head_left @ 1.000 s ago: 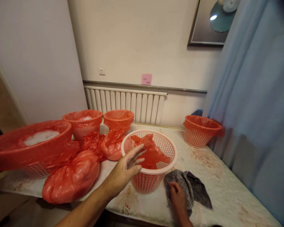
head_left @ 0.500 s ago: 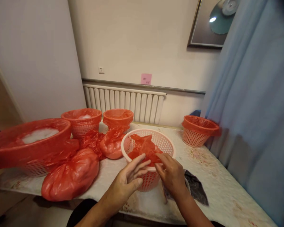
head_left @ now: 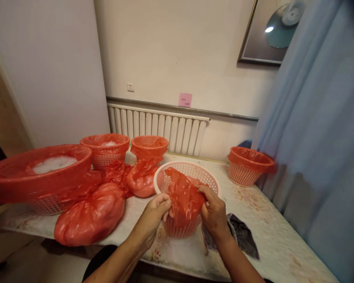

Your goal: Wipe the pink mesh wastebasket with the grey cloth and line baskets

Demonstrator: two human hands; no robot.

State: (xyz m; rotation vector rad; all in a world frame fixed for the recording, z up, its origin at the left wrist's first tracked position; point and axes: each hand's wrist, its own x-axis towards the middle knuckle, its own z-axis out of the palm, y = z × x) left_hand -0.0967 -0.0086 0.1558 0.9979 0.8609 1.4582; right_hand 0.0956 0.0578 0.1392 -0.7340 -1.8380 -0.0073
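At the far left a tall pale panel [head_left: 47,70] rises behind a big basket [head_left: 47,206] with a red lining folded over its rim and something white inside. A plump red bundle [head_left: 90,218] sits against it, hiding part of its side. Next comes a second lined basket [head_left: 106,159], also with white in it, then a crumpled heap of red plastic [head_left: 118,175], a smaller red bundle [head_left: 141,182] and, behind that, a third lined basket [head_left: 149,146]. A radiator [head_left: 159,125] runs along the wall, with a pink note [head_left: 185,100] above.

The left hand [head_left: 155,214] is in front of the pale pink basket [head_left: 159,175], thumb and fingers pinching the near edge of a loose red bag [head_left: 184,200]. The bag is stretched between both hands over the basket's near side, covering that stretch of rim. The right hand [head_left: 214,212] pinches the other edge, its lower fingers curled — and it partly blocks the grey cloth [head_left: 243,236] on the table [head_left: 268,228]. Farther right stands another lined basket [head_left: 243,175], beside the blue curtain [head_left: 318,118].

Counted up: five baskets — four lined — two red bundles, one cloth.
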